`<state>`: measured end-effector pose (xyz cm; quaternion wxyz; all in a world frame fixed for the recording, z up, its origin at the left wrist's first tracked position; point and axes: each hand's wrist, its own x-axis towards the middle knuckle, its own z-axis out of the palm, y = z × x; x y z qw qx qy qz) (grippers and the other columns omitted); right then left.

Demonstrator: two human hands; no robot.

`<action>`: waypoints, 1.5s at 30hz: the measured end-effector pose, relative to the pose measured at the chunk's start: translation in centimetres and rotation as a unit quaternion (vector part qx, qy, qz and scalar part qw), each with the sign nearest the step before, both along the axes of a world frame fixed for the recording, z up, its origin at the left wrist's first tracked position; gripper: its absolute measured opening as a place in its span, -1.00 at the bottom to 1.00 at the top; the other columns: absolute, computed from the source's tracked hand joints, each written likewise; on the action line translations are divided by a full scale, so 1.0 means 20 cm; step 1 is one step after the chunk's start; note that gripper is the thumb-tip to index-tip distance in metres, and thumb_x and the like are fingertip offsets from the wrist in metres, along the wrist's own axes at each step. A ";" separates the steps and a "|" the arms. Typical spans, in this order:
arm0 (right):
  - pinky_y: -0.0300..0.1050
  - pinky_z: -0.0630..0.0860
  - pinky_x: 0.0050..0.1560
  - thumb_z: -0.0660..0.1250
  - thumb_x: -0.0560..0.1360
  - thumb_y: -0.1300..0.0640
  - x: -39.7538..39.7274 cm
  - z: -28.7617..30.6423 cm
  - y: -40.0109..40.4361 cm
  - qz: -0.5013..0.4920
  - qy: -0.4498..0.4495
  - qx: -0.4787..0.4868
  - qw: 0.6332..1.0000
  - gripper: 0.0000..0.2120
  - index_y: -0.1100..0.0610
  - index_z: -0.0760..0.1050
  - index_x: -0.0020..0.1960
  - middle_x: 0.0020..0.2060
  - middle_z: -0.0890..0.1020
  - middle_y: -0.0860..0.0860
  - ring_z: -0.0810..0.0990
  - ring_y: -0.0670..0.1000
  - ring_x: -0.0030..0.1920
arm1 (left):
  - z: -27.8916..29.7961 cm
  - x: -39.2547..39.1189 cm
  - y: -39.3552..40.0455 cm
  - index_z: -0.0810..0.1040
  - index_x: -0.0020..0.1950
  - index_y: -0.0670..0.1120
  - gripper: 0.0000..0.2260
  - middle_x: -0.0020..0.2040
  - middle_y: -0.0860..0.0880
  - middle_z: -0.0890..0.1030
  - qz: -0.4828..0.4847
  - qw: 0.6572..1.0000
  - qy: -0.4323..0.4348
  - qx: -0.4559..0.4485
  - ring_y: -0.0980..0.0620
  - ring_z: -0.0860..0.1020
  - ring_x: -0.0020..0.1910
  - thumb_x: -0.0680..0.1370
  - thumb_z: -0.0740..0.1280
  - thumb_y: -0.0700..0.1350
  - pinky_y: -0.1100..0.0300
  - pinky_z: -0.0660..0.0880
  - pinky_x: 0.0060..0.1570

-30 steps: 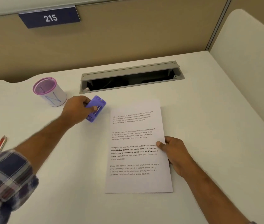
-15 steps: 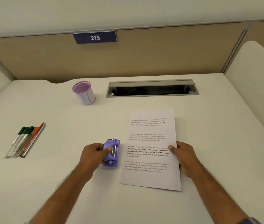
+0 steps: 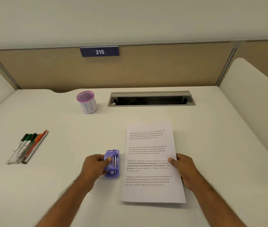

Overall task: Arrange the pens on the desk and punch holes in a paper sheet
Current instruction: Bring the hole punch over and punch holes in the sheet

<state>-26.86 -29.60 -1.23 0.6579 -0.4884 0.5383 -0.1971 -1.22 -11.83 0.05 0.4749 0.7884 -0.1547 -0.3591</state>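
A printed paper sheet (image 3: 151,161) lies flat on the white desk (image 3: 64,185). My right hand (image 3: 184,169) holds the sheet's right edge, thumb on top of the page. My left hand (image 3: 94,167) grips a purple hole punch (image 3: 112,163) that sits on the desk just left of the sheet's left edge, a small gap between them. Several pens and markers (image 3: 26,148) lie side by side in a row at the desk's left.
A pink-rimmed white pen cup (image 3: 87,102) stands at the back, with nothing visible inside it. An open grey cable tray (image 3: 151,99) is sunk into the desk behind the sheet. Beige partition walls close off the back and both sides.
My left hand carried the hole punch from beside the pen cup down to the sheet's left edge. The camera tilted up, bringing the pens into view. My right hand stayed on the sheet.
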 end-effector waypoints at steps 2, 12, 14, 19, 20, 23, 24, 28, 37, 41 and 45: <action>0.23 0.61 0.06 0.31 0.55 0.29 -0.01 0.00 0.02 0.001 0.003 0.001 1.000 -0.88 0.19 0.62 0.01 -0.03 0.72 0.14 0.70 0.19 -0.04 | -0.02 0.01 0.00 0.63 -0.20 -0.24 -0.86 -0.35 -0.11 0.67 -0.009 1.000 0.002 0.006 -0.05 0.65 -0.37 0.54 0.42 -0.22 0.11 0.63 -0.27; 0.21 0.62 0.04 0.31 0.56 0.27 0.02 0.06 0.12 -0.009 0.012 -0.006 1.000 -0.87 0.16 0.62 0.03 -0.06 0.74 0.11 0.72 0.16 -0.07 | -0.03 0.10 -0.01 0.64 -0.17 -0.24 -0.88 -0.35 -0.09 0.68 -0.058 0.998 0.014 0.016 0.00 0.62 -0.40 0.54 0.42 -0.21 0.16 0.59 -0.32; 0.21 0.62 0.04 0.31 0.56 0.27 0.03 0.06 0.14 -0.013 0.013 -0.013 1.000 -0.87 0.16 0.62 0.03 -0.05 0.74 0.11 0.72 0.16 -0.07 | -0.03 0.10 -0.01 0.64 -0.18 -0.24 -0.87 -0.36 -0.08 0.68 -0.068 0.997 0.019 0.010 0.01 0.63 -0.41 0.54 0.42 -0.21 0.18 0.58 -0.35; 0.22 0.61 0.06 0.32 0.55 0.28 0.03 0.07 0.19 -0.036 0.022 -0.027 0.999 -0.87 0.16 0.63 0.02 -0.06 0.74 0.12 0.72 0.18 -0.05 | -0.05 0.09 -0.02 0.63 -0.15 -0.23 -0.88 -0.29 -0.14 0.70 -0.080 0.996 0.027 0.006 -0.06 0.65 -0.33 0.54 0.42 -0.19 0.08 0.65 -0.26; 0.21 0.62 0.06 0.32 0.55 0.28 0.03 0.07 0.19 -0.039 0.024 -0.030 0.999 -0.87 0.16 0.63 0.01 -0.06 0.74 0.11 0.72 0.17 -0.06 | -0.05 0.08 -0.02 0.63 -0.13 -0.24 -0.87 -0.27 -0.15 0.69 -0.081 0.996 0.027 0.006 -0.08 0.65 -0.31 0.55 0.41 -0.18 0.03 0.65 -0.20; 0.21 0.62 0.05 0.33 0.54 0.28 0.02 0.07 0.19 -0.047 0.033 -0.037 0.998 -0.88 0.16 0.63 0.01 -0.07 0.74 0.11 0.72 0.17 -0.07 | -0.06 0.07 -0.03 0.63 -0.11 -0.26 -0.83 -0.27 -0.16 0.68 -0.075 0.997 0.030 0.002 -0.07 0.62 -0.33 0.57 0.40 -0.16 -0.02 0.63 -0.14; 0.21 0.62 0.04 0.33 0.54 0.28 0.02 0.07 0.19 -0.050 0.035 -0.038 0.997 -0.87 0.17 0.63 0.02 -0.08 0.74 0.12 0.72 0.18 -0.08 | -0.06 0.07 -0.03 0.62 -0.10 -0.28 -0.80 -0.26 -0.16 0.68 -0.075 0.997 0.032 0.003 -0.07 0.61 -0.33 0.58 0.39 -0.14 -0.02 0.63 -0.13; 0.22 0.63 0.02 0.33 0.54 0.28 0.01 0.07 0.16 -0.052 0.038 -0.040 0.997 -0.87 0.17 0.63 0.04 -0.08 0.74 0.13 0.72 0.20 -0.08 | -0.07 0.06 -0.02 0.61 -0.09 -0.25 -0.71 -0.23 -0.06 0.65 -0.082 0.996 -0.012 0.020 0.01 0.54 -0.31 0.58 0.36 0.00 0.15 0.47 -0.23; 0.24 0.61 0.06 0.32 0.55 0.28 0.07 0.06 0.13 -0.020 0.042 -0.026 0.999 -0.86 0.22 0.61 0.07 -0.05 0.72 0.17 0.70 0.23 -0.05 | -0.06 0.09 0.01 0.61 -0.02 -0.23 -0.80 -0.17 -0.13 0.66 -0.072 0.997 -0.004 0.037 -0.11 0.64 -0.16 0.54 0.42 -0.08 -0.15 0.61 0.08; 0.26 0.59 0.08 0.31 0.55 0.29 0.11 0.06 0.14 -0.009 0.038 -0.019 0.999 -0.85 0.25 0.60 0.10 -0.03 0.71 0.19 0.69 0.24 -0.03 | -0.04 0.08 0.01 0.59 0.03 -0.25 -0.77 -0.13 -0.15 0.69 -0.064 0.997 0.017 0.029 -0.13 0.68 -0.12 0.53 0.45 -0.10 -0.13 0.63 0.06; 0.26 0.59 0.08 0.31 0.55 0.29 0.13 0.05 0.15 -0.008 0.038 -0.017 0.999 -0.85 0.26 0.59 0.09 -0.03 0.71 0.20 0.69 0.25 -0.03 | -0.02 0.08 0.01 0.57 -0.06 -0.15 -0.86 -0.05 -0.21 0.70 -0.059 0.997 0.033 0.022 -0.16 0.70 -0.07 0.51 0.47 -0.11 -0.09 0.64 0.06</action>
